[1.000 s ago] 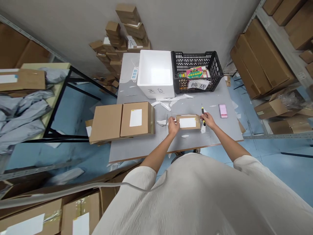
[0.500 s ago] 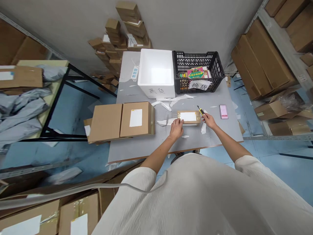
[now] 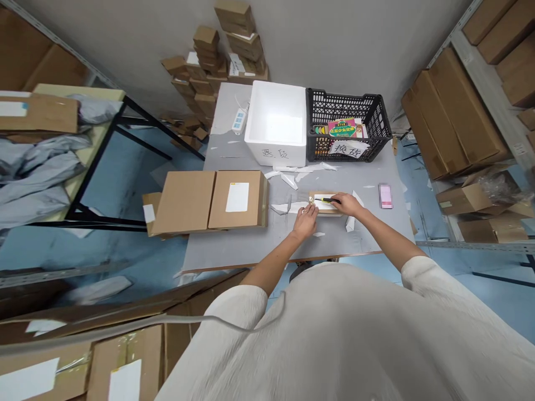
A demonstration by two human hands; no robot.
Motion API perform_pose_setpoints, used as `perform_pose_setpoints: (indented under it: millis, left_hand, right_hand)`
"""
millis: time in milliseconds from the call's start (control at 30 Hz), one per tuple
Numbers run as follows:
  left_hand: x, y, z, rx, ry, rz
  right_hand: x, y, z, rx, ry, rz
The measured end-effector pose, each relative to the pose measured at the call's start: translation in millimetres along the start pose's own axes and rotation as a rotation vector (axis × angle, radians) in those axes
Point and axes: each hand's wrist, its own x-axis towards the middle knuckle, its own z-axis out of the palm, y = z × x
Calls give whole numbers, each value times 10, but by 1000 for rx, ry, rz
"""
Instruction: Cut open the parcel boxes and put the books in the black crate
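A small cardboard box with a white label lies on the grey table. My left hand rests on its left end, fingers against the box; whether they pinch anything is too small to tell. My right hand is closed round a black and yellow utility knife, which lies over the label and points left, its tip near my left fingers. White paper scraps lie beside and behind the box.
Larger boxes stand left. A white foam bin and a black crate with colourful books are at the back. A pink-screened phone lies right. A power strip sits left of the bin.
My right hand has brought the knife left, from beside the small box's right end to above its label. My left hand stays at the box's left end. The view has shifted slightly.
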Motion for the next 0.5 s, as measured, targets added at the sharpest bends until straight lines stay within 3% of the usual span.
perform_pose_setpoints:
  millis: [267,500]
  left_hand:
    - [-30,-62,34,-14,-12,19]
    - [-22,-84,30,-24,-16,25]
  right_hand:
    - [144,-231,3,-163,-63,0]
    - [139,-281,1,-217,-75,3]
